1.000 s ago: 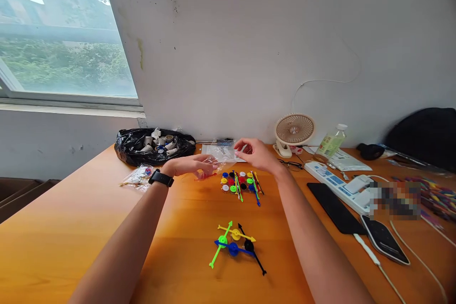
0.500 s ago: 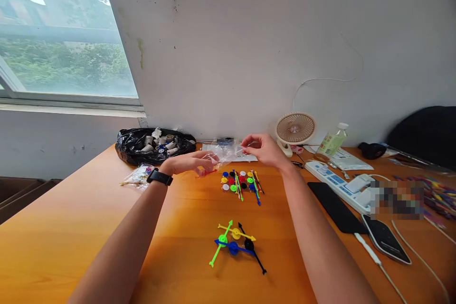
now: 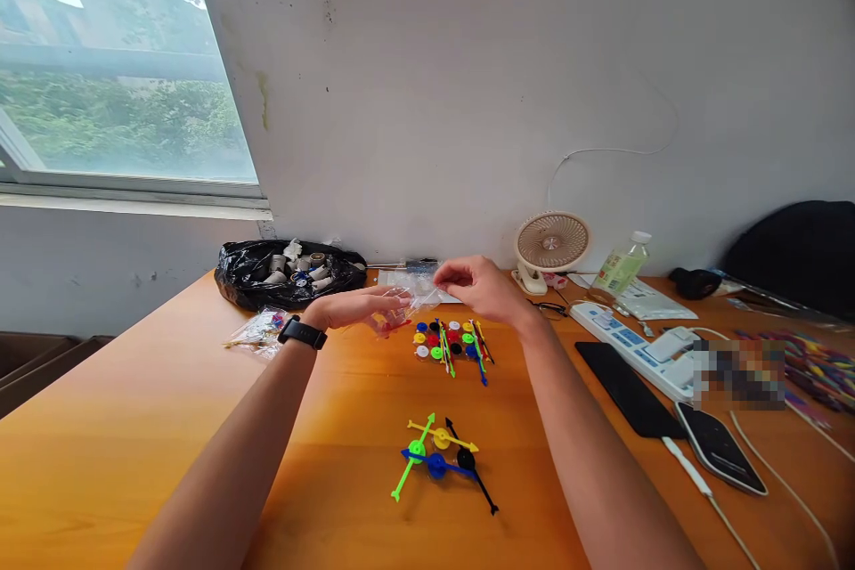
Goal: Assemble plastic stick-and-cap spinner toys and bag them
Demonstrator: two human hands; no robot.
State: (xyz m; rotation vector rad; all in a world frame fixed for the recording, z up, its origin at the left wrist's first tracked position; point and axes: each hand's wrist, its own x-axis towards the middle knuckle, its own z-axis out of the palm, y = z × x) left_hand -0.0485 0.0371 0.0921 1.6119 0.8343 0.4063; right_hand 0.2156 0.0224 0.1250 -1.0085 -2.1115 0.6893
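A clear plastic bag [image 3: 415, 292] is stretched between my two hands above the far part of the table. My left hand [image 3: 357, 306], with a black watch on its wrist, grips the bag's left end, where something red shows through. At the other end, the fingers of my right hand [image 3: 476, 287] pinch the plastic. Below the bag lie several coloured round discs [image 3: 434, 353] and a bunch of arrow-shaped spinner pointers [image 3: 479, 354]. Nearer to me sit assembled arrow spinners: a green one [image 3: 417, 451], a yellow one [image 3: 442, 438], a blue one [image 3: 437, 465] and a black one [image 3: 466, 459].
A black bag [image 3: 233, 280] full of scraps and a small clear packet [image 3: 257, 329] are at the left. On the right stand a fan [image 3: 553, 240], a bottle [image 3: 624, 265], a power strip [image 3: 618, 340], a black slab [image 3: 628, 387] and a phone [image 3: 720, 447] with cables.
My right hand has moved left, closer to my left hand, and the bag between them has bunched up a little. The spinners and loose parts lie where they were.
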